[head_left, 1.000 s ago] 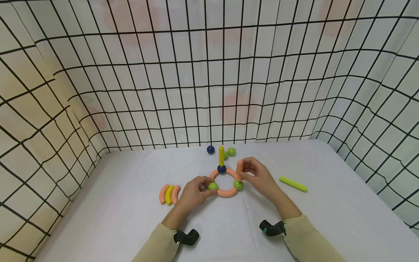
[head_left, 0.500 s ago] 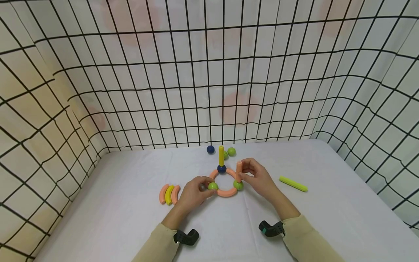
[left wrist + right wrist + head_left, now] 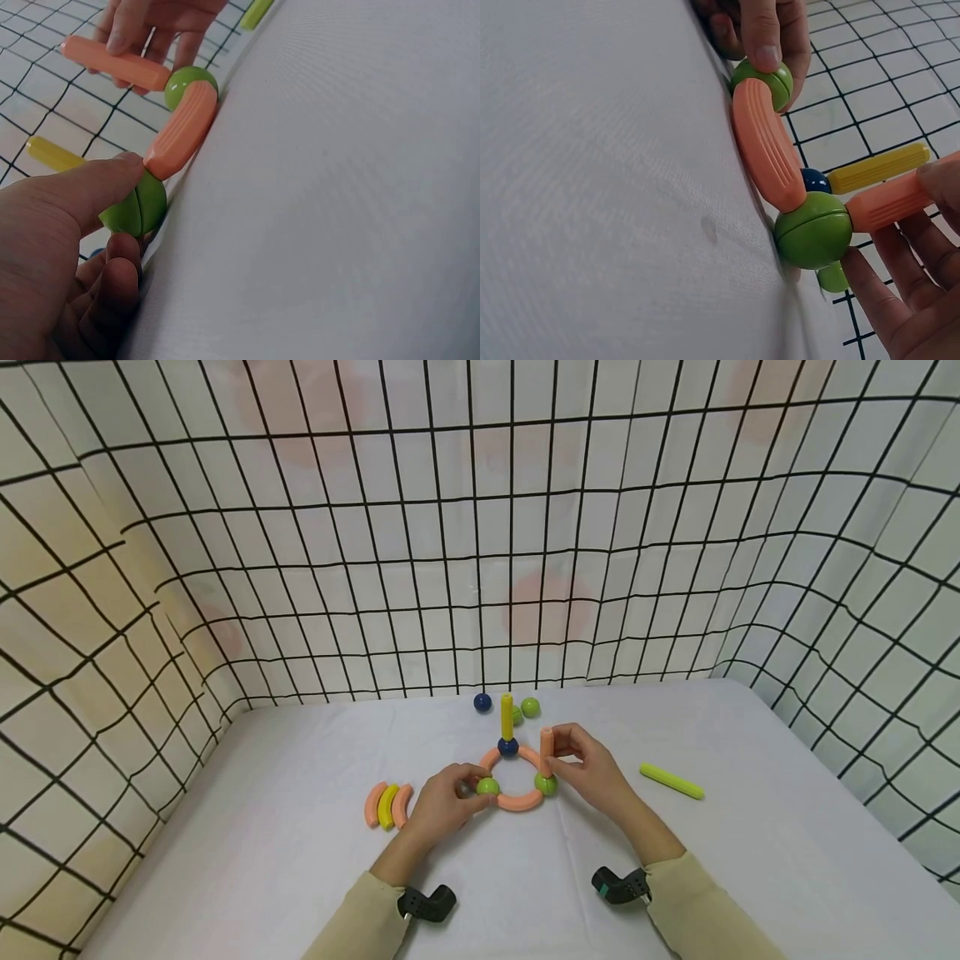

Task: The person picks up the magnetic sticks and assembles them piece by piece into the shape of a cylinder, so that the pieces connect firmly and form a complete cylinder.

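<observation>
Curved orange rods (image 3: 521, 802) joined by balls form a ring lying on the white cloth. At the ring's left, my left hand (image 3: 448, 802) pinches a green ball (image 3: 135, 208) between thumb and fingers. My right hand (image 3: 592, 768) holds a straight orange rod (image 3: 547, 750) upright, its lower end touching the right green ball (image 3: 814, 230). A yellow rod (image 3: 507, 718) stands on the dark blue ball (image 3: 507, 747) at the back of the ring.
Two curved orange rods (image 3: 372, 805) and a curved yellow rod (image 3: 387, 807) lie left. Behind the ring sit a loose blue ball (image 3: 482, 702) and green balls (image 3: 530, 707). A lime rod (image 3: 672, 781) lies right. Black netting (image 3: 465, 560) surrounds the table's back and sides.
The right hand and its orange rod have shifted very slightly left, and the rod stands straighter over the green ball. The left hand has stayed in place.
</observation>
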The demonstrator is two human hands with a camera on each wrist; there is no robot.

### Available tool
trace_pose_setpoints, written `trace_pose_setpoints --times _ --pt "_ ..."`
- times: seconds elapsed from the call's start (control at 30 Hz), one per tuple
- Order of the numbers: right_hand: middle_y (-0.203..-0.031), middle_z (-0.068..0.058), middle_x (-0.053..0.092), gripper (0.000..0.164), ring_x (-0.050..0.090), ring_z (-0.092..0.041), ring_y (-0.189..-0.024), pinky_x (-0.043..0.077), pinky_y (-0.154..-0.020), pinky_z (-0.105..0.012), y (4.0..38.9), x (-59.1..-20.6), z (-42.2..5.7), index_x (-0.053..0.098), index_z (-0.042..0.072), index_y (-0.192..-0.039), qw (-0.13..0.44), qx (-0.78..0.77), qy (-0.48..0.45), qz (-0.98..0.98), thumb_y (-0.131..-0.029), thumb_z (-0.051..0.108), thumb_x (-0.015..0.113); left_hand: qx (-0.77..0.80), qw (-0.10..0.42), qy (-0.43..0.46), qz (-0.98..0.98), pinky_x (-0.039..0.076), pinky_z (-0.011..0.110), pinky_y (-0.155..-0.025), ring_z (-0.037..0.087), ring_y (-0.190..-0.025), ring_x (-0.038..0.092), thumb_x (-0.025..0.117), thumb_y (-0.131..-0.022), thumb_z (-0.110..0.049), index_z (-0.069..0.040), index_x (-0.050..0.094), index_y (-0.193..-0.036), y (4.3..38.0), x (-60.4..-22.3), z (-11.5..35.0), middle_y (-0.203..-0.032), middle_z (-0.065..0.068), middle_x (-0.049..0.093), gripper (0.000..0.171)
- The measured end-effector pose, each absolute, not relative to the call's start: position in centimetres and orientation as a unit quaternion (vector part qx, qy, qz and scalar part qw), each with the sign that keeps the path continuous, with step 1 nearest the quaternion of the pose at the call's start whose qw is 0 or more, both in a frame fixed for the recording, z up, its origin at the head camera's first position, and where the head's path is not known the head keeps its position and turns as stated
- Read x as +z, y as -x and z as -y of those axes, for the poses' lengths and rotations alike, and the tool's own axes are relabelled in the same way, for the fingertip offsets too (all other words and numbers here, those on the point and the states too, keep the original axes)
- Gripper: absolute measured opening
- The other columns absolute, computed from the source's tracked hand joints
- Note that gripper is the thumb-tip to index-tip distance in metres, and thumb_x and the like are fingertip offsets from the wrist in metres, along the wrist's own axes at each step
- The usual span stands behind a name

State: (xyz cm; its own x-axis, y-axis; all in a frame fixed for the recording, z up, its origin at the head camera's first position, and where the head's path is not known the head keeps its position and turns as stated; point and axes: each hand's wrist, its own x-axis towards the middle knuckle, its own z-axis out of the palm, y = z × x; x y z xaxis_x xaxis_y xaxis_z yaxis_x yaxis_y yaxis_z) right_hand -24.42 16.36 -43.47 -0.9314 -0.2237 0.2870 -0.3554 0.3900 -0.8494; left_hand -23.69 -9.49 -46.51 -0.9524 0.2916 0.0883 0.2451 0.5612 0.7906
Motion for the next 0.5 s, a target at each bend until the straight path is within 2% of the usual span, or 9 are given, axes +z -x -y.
trace_pose_setpoints --times 0.1,0.2,0.5 --pt "-0.119 -0.012 0.066 0.032 0.064 -0.029 -0.109 0.049 -0.101 -0.052 24.38 -43.44 -16.46 0.056 0.007 -0.125 0.061 0.516 -0.168 0.838 -0.095 0.007 0.066 0.443 0.027 -0.151 -0.883 0.046 0.022 -0.060 0.012 -0.081 0.054 0.077 -0.088 -0.031 -0.022 0.070 -0.117 23.72 -46.53 9.42 -0.101 -0.003 0.065 0.031" --pt "-0.118 -0.009 0.067 0.031 0.064 -0.027 -0.110 0.049 -0.100 -0.051 24.35 -43.33 -16.54 0.058 0.011 -0.124 0.051 0.515 -0.158 0.841 -0.094 0.010 0.068 0.442 0.027 -0.152 -0.883 0.046 0.022 -0.060 0.012 -0.081 0.054 0.077 -0.088 -0.031 -0.022 0.070 -0.117 23.74 -46.54 9.39 -0.101 -0.003 0.065 0.031" --pt "-0.120 -0.007 0.067 0.034 0.064 -0.026 -0.111 0.053 -0.091 -0.030 24.54 -42.73 -17.34 0.058 0.015 -0.127 0.038 0.504 -0.174 0.845 -0.095 0.015 0.069 0.440 0.025 -0.159 -0.883 0.046 0.021 -0.059 0.012 -0.079 0.054 0.077 -0.088 -0.032 -0.022 0.070 -0.117 23.68 -46.41 9.50 -0.101 -0.002 0.065 0.031"
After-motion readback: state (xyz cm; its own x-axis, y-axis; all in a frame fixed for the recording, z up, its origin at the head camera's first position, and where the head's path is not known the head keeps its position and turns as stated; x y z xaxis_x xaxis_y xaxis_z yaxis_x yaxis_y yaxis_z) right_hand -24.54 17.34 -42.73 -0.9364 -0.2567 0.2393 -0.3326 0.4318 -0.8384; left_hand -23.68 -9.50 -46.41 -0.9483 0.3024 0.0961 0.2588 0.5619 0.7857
